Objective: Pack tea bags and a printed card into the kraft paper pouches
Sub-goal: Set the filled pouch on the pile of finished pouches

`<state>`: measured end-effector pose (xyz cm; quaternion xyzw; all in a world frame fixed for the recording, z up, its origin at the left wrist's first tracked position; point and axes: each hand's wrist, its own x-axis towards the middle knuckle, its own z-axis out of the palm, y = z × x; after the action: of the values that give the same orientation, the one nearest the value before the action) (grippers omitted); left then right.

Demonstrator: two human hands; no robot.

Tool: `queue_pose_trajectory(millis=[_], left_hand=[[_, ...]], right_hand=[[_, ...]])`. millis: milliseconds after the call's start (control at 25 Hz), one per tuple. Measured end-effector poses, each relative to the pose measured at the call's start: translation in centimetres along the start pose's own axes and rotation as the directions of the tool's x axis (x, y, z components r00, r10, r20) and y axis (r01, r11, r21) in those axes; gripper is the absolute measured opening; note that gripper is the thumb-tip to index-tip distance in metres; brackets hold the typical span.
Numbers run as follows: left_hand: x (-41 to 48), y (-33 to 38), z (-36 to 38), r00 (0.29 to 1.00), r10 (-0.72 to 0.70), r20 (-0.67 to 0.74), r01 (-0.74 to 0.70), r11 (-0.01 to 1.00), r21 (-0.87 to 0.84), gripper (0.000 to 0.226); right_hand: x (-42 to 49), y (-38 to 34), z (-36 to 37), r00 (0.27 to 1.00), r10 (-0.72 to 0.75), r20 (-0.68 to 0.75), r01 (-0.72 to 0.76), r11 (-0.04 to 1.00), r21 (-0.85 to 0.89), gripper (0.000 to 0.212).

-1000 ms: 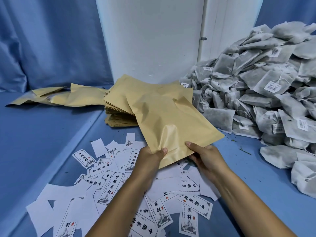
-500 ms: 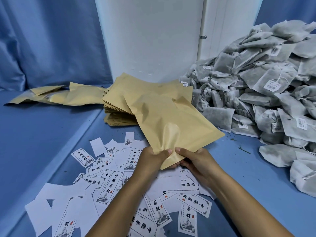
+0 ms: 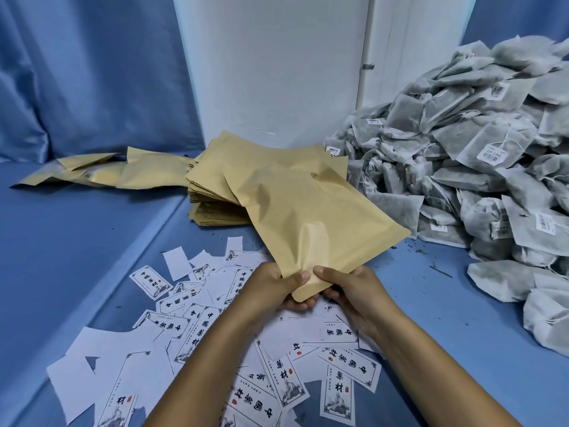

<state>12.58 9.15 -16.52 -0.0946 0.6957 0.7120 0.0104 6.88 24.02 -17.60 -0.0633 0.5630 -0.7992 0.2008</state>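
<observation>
pouch (image 3: 308, 217): tan kraft paper, flat, creased, tilted up over the cards (image 3: 197, 322) | left hand (image 3: 271, 288) and right hand (image 3: 354, 291): both pinch its near corner | tea bags (image 3: 480, 167): grey heap, right

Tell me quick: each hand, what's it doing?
Left hand: pinching the pouch at its near edge.
Right hand: pinching the same edge.
</observation>
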Motion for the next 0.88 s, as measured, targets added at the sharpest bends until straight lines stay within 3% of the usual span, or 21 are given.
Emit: queue_pose_trajectory(millis=[120,200,320,400,600,720,800,880], left_hand=[[-0.2,0.2,-0.2,0.999,0.015,0.034,-0.016,0.999,0.043,0.022],[-0.3,0.5,-0.1,0.999,0.050,0.016,-0.051,0.996,0.075,0.020],[0.1,0.8,-0.6,0.996,0.070,-0.056,-0.063,0.992,0.111,0.014],[0.4,0.8,-0.8,0.994,0.072,-0.081,-0.058,0.985,0.165,0.010],[0.4,0.8,-0.8,0.987,0.105,-0.121,-0.080,0.977,0.197,0.010],[0.7,0.6,-1.2,0.964,0.160,-0.214,-0.106,0.964,0.242,0.005],[0.9,0.4,-1.5,0.919,0.243,-0.311,-0.109,0.913,0.392,0.004],[0.7,0.6,-1.1,0.889,0.281,-0.361,-0.130,0.911,0.390,0.012]], right_hand=[[-0.2,0.6,0.3,0.998,0.059,0.031,-0.057,0.995,-0.078,0.012],[0.1,0.0,0.1,0.997,0.075,0.032,-0.074,0.997,-0.032,0.011],[1.9,-2.4,-2.5,0.975,0.045,-0.217,0.012,0.967,0.254,0.019],[2.6,-3.0,-3.8,0.953,0.026,-0.301,0.058,0.962,0.265,0.019],[2.7,-3.4,-4.9,0.933,0.017,-0.359,0.067,0.973,0.220,0.008],[2.6,-3.4,-5.3,0.898,-0.072,-0.435,0.083,0.997,0.005,0.019],[2.2,-2.9,-5.0,0.900,-0.167,-0.404,0.087,0.974,-0.208,0.025],[1.7,-2.9,-4.3,0.909,-0.256,-0.328,0.174,0.950,-0.259,0.023]])
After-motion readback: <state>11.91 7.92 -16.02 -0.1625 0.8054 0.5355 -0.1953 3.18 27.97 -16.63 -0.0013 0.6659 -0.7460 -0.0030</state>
